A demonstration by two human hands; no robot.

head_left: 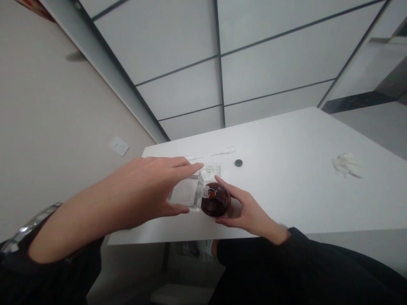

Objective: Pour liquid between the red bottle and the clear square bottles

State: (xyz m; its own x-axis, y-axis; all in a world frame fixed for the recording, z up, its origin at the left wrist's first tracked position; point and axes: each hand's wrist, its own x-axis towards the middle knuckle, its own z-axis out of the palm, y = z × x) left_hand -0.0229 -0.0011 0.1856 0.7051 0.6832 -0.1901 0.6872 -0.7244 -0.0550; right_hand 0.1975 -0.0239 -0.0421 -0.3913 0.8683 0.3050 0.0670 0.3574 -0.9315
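My left hand [159, 186] grips a clear square glass bottle [186, 192], tipped on its side with its threaded neck pointing right. That neck meets the opening of a round dark red-brown bottle [218, 205]; whether the two touch, I cannot tell. Around the dark bottle's right side curl the fingers of my right hand [244, 207]. Just behind the bottles lies a clear, flat-looking item [211, 170], partly hidden by my hands. A small dark round cap [238, 162] rests on the table further back.
On the white table [286, 186], a clear plastic dropper [224, 151] lies near the back edge, with another thin clear piece [193, 158] to its left. A crumpled whitish glove or tissue [346, 165] is at the right. White panelled doors [187, 93] stand behind the table.
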